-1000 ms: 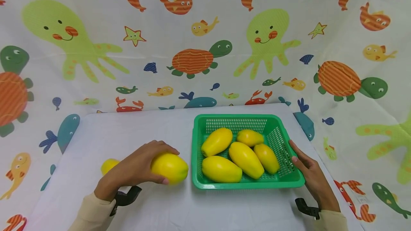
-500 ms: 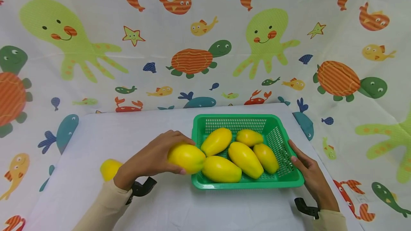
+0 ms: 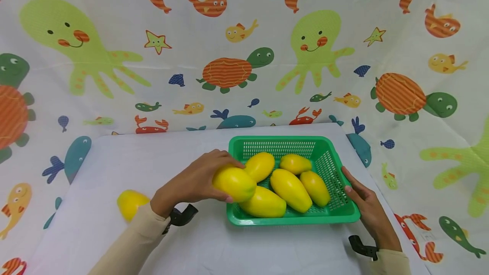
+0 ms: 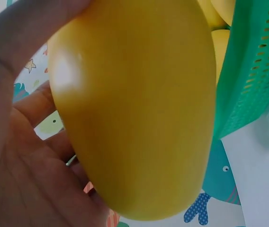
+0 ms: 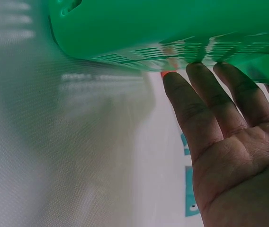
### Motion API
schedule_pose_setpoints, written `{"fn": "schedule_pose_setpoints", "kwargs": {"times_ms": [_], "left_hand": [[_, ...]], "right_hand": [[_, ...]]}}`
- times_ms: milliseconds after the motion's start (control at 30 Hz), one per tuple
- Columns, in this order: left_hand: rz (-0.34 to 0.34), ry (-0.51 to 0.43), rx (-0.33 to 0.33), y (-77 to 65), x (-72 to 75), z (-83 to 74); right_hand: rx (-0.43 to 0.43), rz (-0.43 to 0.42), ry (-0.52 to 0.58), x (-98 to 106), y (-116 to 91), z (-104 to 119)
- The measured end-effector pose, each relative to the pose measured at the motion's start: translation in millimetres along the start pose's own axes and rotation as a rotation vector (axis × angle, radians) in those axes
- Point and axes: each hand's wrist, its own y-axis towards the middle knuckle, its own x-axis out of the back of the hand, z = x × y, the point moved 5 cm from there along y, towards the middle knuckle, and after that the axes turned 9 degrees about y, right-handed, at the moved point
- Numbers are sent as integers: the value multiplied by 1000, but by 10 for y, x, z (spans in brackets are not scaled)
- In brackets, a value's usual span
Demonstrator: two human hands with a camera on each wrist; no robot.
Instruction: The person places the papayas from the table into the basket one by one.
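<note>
My left hand [image 3: 204, 177] holds a papaya-shaped yellow fruit [image 3: 234, 183] over the left rim of the green plastic basket [image 3: 290, 221], fingers on its far side and thumb on its near side. In the left wrist view this smooth, oblong fruit [image 4: 134, 113] fills the middle. Inside the basket lie several similar yellow fruits [image 3: 291, 190], one partly hidden by the held fruit. At the basket's right side is my right hand [image 3: 368, 207], touching the wall by the rim. Its fingers [image 5: 224, 97] reach fairly straight to the slotted wall in the right wrist view.
Another yellow fruit [image 3: 131, 203] lies on the white-covered table [image 3: 183, 249], left of the left forearm. Behind and beside the table hangs a sheet [image 3: 267, 109] printed with sea animals. Each wrist wears a black mount [image 3: 183, 214].
My left hand has carried its fruit rightward from beside the basket to over the left rim. The fruit left on the table shows more fully. My right hand keeps its place on the basket.
</note>
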Motion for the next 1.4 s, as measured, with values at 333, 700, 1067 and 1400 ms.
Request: {"fn": "schedule_pose_setpoints", "kwargs": {"times_ms": [333, 700, 1067, 1400], "left_hand": [[-4, -21, -52, 193, -91, -57], [6, -23, -139, 430, -232, -172], [57, 10, -179, 577, -351, -289], [111, 8, -143, 674, -494, -268]], "right_hand": [[-2, 2, 5, -5, 4, 2], [16, 2, 21, -26, -6, 9], [-11, -29, 13, -21, -21, -14], [-30, -40, 4, -25, -28, 1]]}}
